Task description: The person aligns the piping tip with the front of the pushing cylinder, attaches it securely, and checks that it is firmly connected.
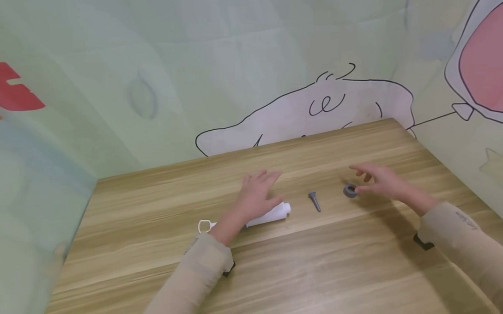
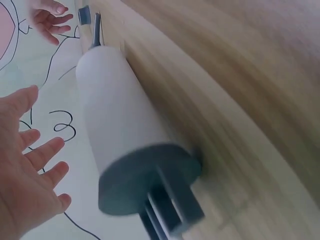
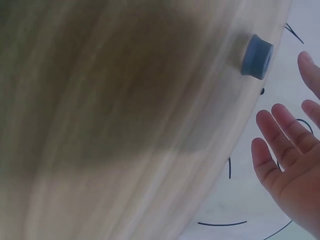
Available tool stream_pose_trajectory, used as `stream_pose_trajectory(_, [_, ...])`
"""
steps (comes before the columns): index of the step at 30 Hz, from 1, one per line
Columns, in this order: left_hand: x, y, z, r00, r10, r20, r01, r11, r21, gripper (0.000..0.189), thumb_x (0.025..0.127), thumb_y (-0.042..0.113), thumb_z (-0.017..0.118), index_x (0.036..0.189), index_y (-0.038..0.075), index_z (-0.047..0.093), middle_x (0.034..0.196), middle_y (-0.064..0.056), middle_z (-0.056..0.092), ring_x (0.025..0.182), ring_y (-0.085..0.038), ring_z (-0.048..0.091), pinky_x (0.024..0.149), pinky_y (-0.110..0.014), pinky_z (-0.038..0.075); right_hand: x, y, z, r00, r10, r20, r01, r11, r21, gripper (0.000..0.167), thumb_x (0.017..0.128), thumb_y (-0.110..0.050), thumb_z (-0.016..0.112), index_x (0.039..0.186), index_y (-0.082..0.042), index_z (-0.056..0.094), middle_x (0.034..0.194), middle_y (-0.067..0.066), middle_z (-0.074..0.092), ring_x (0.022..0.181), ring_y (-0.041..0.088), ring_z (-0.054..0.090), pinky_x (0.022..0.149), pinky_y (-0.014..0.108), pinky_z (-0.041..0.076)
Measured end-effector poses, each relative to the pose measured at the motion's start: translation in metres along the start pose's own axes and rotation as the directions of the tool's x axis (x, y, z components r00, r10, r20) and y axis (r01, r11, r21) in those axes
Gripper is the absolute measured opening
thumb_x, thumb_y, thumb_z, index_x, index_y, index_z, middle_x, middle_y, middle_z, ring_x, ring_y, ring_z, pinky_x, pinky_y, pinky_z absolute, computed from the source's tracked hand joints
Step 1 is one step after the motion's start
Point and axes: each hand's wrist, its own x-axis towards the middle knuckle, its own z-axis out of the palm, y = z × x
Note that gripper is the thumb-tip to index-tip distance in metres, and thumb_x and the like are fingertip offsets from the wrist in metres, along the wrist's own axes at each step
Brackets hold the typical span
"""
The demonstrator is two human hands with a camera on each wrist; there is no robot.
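My left hand (image 1: 257, 196) hovers over a white cylinder (image 1: 272, 215) on the table, its fingers spread and holding nothing. In the left wrist view the cylinder has a dark grey end cap (image 2: 145, 182) with prongs; the hand stands apart, beside it. A white loop (image 1: 204, 226) shows past the left wrist; the forearm hides how it joins. To the cylinder's right lies a grey tapered, nozzle-like piece (image 1: 314, 202). Nearest my right hand (image 1: 383, 182) is a grey ring-shaped collar (image 1: 350, 191). In the right wrist view the fingers are apart from this collar (image 3: 257, 57).
The wood-grain table (image 1: 305, 275) has its far edge against a pale fabric backdrop (image 1: 157, 86) with cartoon drawings. More backdrop closes in the left and right sides. Both sleeves (image 1: 201, 265) reach across the near part of the table.
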Motion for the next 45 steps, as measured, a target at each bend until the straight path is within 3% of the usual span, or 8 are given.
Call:
stream_pose_trajectory(5, [0.006, 0.008, 0.009, 0.999, 0.033, 0.003, -0.033, 0.999, 0.027, 0.06, 0.084, 0.04, 0.054, 0.136, 0.017, 0.033, 0.136, -0.003, 0.042, 0.129, -0.026, 0.031, 0.105, -0.052, 0.018, -0.002, 0.001, 0.003, 1.0, 0.002, -0.003, -0.001, 1.0, 0.024, 0.063, 0.075, -0.016, 0.068, 0.129, -0.001, 0.039, 0.107, 0.022, 0.056, 0.088, 0.029, 0.057, 0.074, 0.044, 0.048])
stream_pose_trajectory(15, [0.015, 0.02, 0.019, 0.999, 0.029, 0.02, -0.029, 1.0, 0.001, 0.06, 0.084, 0.039, 0.055, 0.136, 0.017, 0.033, 0.136, -0.003, 0.041, 0.129, -0.027, 0.032, 0.106, -0.053, 0.017, 0.0, 0.007, 0.012, 1.0, -0.003, 0.021, 0.002, 0.998, 0.059, 0.061, 0.073, -0.013, 0.069, 0.126, 0.002, 0.043, 0.101, 0.02, 0.057, 0.083, 0.025, 0.059, 0.071, 0.038, 0.05])
stream_pose_trajectory(20, [0.02, 0.023, 0.026, 0.999, 0.039, 0.018, -0.039, 0.999, 0.022, 0.06, 0.084, 0.039, 0.055, 0.136, 0.016, 0.033, 0.135, -0.003, 0.043, 0.126, -0.024, 0.036, 0.105, -0.049, 0.022, 0.001, 0.009, 0.016, 1.0, -0.029, 0.013, 0.028, 0.997, 0.068, 0.059, 0.072, -0.014, 0.07, 0.122, 0.004, 0.045, 0.097, 0.021, 0.058, 0.08, 0.025, 0.059, 0.07, 0.038, 0.051])
stream_pose_trajectory(27, [0.028, 0.03, 0.031, 0.998, 0.059, 0.028, -0.06, 0.998, 0.027, 0.054, 0.085, 0.034, 0.055, 0.132, 0.014, 0.039, 0.134, -0.002, 0.045, 0.124, -0.02, 0.041, 0.104, -0.04, 0.03, 0.004, 0.009, 0.02, 0.998, -0.058, 0.005, 0.058, 0.998, 0.021, 0.053, 0.072, -0.017, 0.07, 0.117, 0.003, 0.051, 0.094, 0.017, 0.059, 0.077, 0.021, 0.058, 0.068, 0.035, 0.05])
stream_pose_trajectory(34, [0.038, 0.038, 0.037, 0.996, 0.042, 0.076, -0.042, 0.999, -0.013, 0.047, 0.086, 0.026, 0.055, 0.13, 0.014, 0.042, 0.134, -0.002, 0.045, 0.124, -0.019, 0.041, 0.105, -0.034, 0.03, 0.005, 0.006, 0.022, 0.999, -0.04, 0.013, 0.04, 0.999, -0.023, 0.044, 0.073, -0.016, 0.069, 0.112, 0.0, 0.056, 0.094, 0.013, 0.059, 0.078, 0.018, 0.056, 0.066, 0.031, 0.047])
stream_pose_trajectory(45, [0.05, 0.045, 0.047, 0.995, 0.033, 0.095, -0.033, 0.999, -0.007, 0.04, 0.087, 0.023, 0.054, 0.125, 0.014, 0.049, 0.13, -0.001, 0.049, 0.122, -0.018, 0.044, 0.102, -0.031, 0.034, 0.006, 0.006, 0.022, 0.999, -0.035, 0.025, 0.036, 0.999, -0.029, 0.04, 0.074, -0.017, 0.069, 0.108, 0.001, 0.058, 0.092, 0.011, 0.059, 0.078, 0.018, 0.055, 0.067, 0.033, 0.047])
